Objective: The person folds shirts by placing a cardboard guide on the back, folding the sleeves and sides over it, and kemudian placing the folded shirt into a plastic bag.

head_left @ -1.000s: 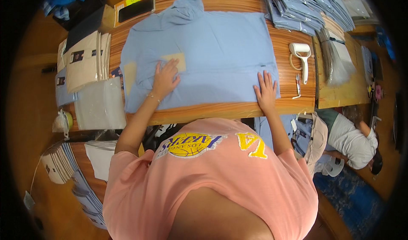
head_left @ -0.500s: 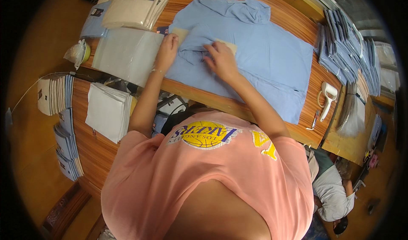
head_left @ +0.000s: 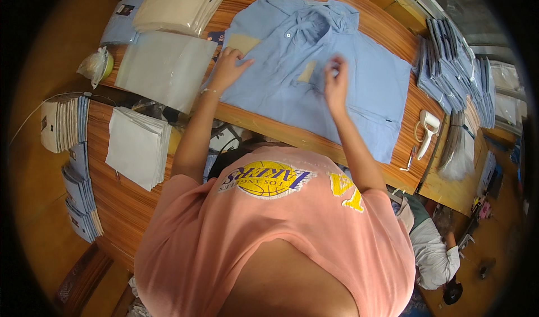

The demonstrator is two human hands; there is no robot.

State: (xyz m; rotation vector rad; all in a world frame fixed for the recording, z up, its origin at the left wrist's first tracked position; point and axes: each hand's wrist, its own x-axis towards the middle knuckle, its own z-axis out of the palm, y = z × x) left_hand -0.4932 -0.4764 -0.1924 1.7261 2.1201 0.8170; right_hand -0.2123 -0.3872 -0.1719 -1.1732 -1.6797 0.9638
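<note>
A light blue collared shirt (head_left: 365, 75) lies spread on the wood-grain table, its collar at the far side and a button on its front. Two tan flat pieces show against it, a tan patch (head_left: 245, 42) at the left and a smaller tan patch (head_left: 307, 71) near the middle. I cannot tell whether they join under the cloth. My left hand (head_left: 228, 68) rests at the shirt's left edge by the larger patch, thumb and fingers apart and nothing in them. Over the shirt's middle is my right hand (head_left: 336, 87), fingers curled and blurred by motion.
Clear plastic bags (head_left: 163, 67) lie left of the shirt, with bagged beige garments (head_left: 174, 5) behind. A stack of white sheets (head_left: 137, 148) is nearer. Folded blue shirts (head_left: 455, 64), a white lint roller (head_left: 428, 129) and another person (head_left: 429, 249) are at the right.
The bunched blue cloth over the middle has been laid out, baring the placket and button. My right hand has moved right; my left hand has spread its fingers.
</note>
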